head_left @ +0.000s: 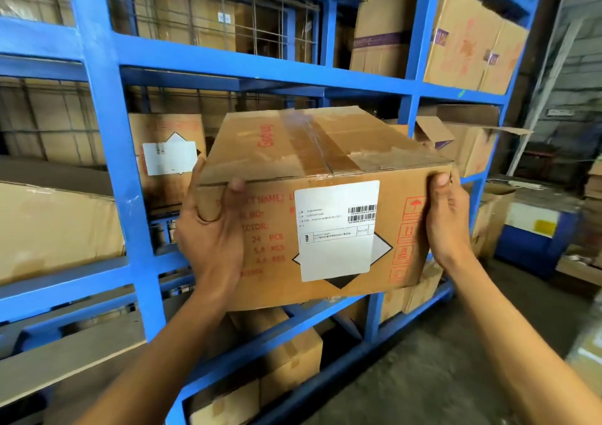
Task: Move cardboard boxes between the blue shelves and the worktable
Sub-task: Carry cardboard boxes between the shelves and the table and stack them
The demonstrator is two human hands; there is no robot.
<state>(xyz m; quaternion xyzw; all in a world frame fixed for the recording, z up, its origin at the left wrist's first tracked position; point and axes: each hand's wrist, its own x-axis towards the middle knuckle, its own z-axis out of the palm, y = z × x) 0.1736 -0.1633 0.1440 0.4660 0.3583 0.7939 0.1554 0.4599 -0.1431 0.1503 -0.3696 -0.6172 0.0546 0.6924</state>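
I hold a taped brown cardboard box (312, 151) with red print and a white barcode label in the air in front of the blue shelves (107, 105). My left hand (211, 229) grips its near left corner, thumb on the front face. My right hand (448, 219) clasps its right end. The box hangs at the height of the middle shelf level, tilted slightly down to the right. The worktable is not in view.
More cardboard boxes fill the shelves: a labelled one (169, 157) behind at left, an open-flapped one (469, 141) at right, large ones (469, 40) above and small ones (290, 359) below. A blue machine (537, 235) stands on the concrete floor at right.
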